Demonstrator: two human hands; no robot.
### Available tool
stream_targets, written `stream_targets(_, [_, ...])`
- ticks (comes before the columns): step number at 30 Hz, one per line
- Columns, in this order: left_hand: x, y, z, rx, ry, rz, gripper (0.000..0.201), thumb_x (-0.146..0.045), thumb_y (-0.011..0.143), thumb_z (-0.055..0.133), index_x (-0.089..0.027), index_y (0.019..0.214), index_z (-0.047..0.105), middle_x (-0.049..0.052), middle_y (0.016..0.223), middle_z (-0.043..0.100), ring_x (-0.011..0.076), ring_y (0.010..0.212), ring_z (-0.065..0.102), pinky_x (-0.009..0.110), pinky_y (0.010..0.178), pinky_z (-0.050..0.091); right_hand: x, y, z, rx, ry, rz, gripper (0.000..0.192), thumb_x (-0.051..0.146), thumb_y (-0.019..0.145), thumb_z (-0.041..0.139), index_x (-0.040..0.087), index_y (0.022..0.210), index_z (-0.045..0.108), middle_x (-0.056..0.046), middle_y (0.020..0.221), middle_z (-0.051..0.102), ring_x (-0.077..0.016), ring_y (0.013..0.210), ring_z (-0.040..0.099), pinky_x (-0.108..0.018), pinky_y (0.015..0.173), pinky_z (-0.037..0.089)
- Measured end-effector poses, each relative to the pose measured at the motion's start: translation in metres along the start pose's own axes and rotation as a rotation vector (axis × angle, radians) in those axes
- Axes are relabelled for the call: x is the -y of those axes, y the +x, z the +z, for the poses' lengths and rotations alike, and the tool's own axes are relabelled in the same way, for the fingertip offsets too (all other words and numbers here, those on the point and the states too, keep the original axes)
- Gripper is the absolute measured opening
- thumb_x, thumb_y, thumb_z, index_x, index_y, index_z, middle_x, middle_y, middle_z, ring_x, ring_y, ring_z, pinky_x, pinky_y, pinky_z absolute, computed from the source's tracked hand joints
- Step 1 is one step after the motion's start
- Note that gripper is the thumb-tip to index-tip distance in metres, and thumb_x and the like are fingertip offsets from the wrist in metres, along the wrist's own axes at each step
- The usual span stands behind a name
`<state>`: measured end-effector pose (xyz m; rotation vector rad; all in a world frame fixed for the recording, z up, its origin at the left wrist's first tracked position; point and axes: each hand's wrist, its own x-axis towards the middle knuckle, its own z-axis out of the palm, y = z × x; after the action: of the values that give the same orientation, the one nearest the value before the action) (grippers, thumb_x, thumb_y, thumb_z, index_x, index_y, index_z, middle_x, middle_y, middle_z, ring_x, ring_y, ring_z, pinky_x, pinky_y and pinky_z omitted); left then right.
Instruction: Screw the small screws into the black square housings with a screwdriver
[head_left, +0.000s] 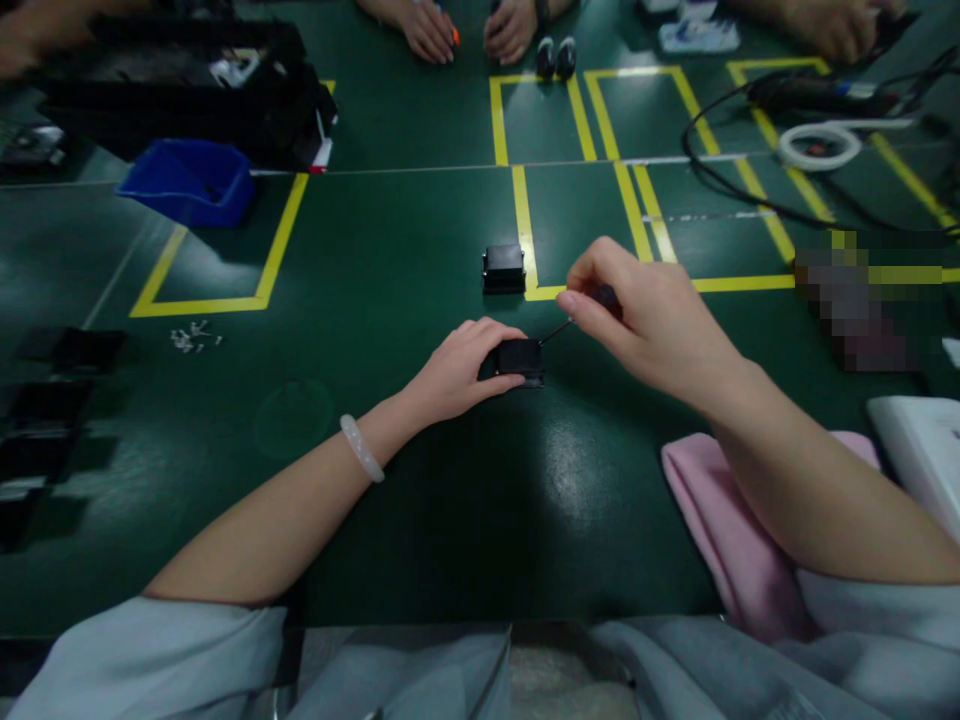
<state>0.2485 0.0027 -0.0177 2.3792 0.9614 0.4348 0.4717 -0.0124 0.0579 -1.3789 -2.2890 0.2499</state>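
Your pink cloth point(731, 530) cushions your right arm. Your left hand point(461, 370) pins the box point(519, 358) flat at table centre. Your right hand point(645, 315), at two o'clock, pinches a screwdriver point(581, 312), tip on the box.

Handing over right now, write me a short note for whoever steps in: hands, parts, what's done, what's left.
Left hand grips a small black box flat on the green table, holding it steady.
Right hand pinches a slim screwdriver, tip angled down at the box's right top edge.
A second black box sits just beyond, by the yellow tape line.
Small screws lie loose far left; blue bin behind them.
Done: hard to tell, the second box may be finished.
Left: the work on the held box appears under way.
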Motion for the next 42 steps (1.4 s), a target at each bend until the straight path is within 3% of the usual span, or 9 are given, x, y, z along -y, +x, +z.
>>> stream_targets(7, [0.0002, -0.0005, 0.0004, -0.003, -0.009, -0.006, 0.038, -0.039, 0.090, 0.058, -0.020, 0.122, 0.052, 0.007, 0.119, 0.058, 0.0228, 0.108, 0.051, 0.036, 0.092, 0.040, 0.0000, -0.0007, 0.0013, -0.008, 0.028, 0.026, 0.022, 0.029, 0.090, 0.041, 0.017, 0.104, 0.053, -0.002, 0.079, 0.060, -0.0148, 0.070, 0.059, -0.028, 0.064, 0.040])
stream_targets(14, [0.0001, -0.0006, 0.0001, -0.001, -0.007, -0.010, 0.038, -0.039, 0.090, 0.058, -0.021, 0.122, 0.052, 0.006, 0.119, 0.058, 0.0229, 0.107, 0.051, 0.036, 0.092, 0.041, -0.0020, -0.0010, 0.0031, -0.017, 0.007, -0.013, 0.025, 0.039, 0.092, 0.043, 0.018, 0.100, 0.055, -0.002, 0.079, 0.059, -0.0139, 0.067, 0.057, -0.027, 0.061, 0.039])
stream_targets(20, [0.0008, -0.0006, 0.0010, 0.000, -0.008, -0.010, 0.038, -0.039, 0.090, 0.059, -0.020, 0.122, 0.052, 0.006, 0.119, 0.057, 0.0224, 0.108, 0.051, 0.035, 0.092, 0.040, -0.0004, -0.0012, 0.0022, -0.027, 0.018, 0.009, 0.022, 0.027, 0.090, 0.040, 0.016, 0.105, 0.052, -0.002, 0.077, 0.057, -0.0149, 0.068, 0.057, -0.029, 0.063, 0.039])
stream_targets(27, [-0.0005, 0.0007, -0.0001, -0.002, -0.008, -0.002, 0.038, -0.040, 0.090, 0.058, -0.020, 0.121, 0.053, 0.007, 0.118, 0.057, 0.0226, 0.107, 0.051, 0.035, 0.093, 0.040, -0.0028, -0.0012, 0.0041, -0.030, -0.019, -0.015, 0.028, 0.041, 0.093, 0.042, 0.018, 0.099, 0.055, 0.000, 0.073, 0.056, -0.0122, 0.061, 0.052, -0.027, 0.057, 0.035])
stream_targets(33, [-0.0007, 0.0003, -0.0003, 0.001, -0.009, -0.006, 0.037, -0.038, 0.090, 0.058, -0.020, 0.122, 0.052, 0.007, 0.118, 0.057, 0.0227, 0.107, 0.051, 0.036, 0.092, 0.041, -0.0032, -0.0018, 0.0066, -0.038, -0.064, 0.010, 0.026, 0.036, 0.092, 0.042, 0.017, 0.106, 0.052, -0.003, 0.083, 0.061, -0.0147, 0.066, 0.059, -0.028, 0.060, 0.039])
stream_targets(42, [-0.0009, 0.0007, -0.0006, 0.006, -0.010, -0.011, 0.038, -0.039, 0.090, 0.058, -0.020, 0.122, 0.053, 0.007, 0.118, 0.058, 0.0235, 0.107, 0.052, 0.037, 0.092, 0.041, -0.0021, -0.0013, 0.0037, -0.046, -0.105, -0.020, 0.024, 0.039, 0.092, 0.042, 0.019, 0.098, 0.055, -0.001, 0.071, 0.059, -0.0126, 0.059, 0.053, -0.026, 0.054, 0.034])
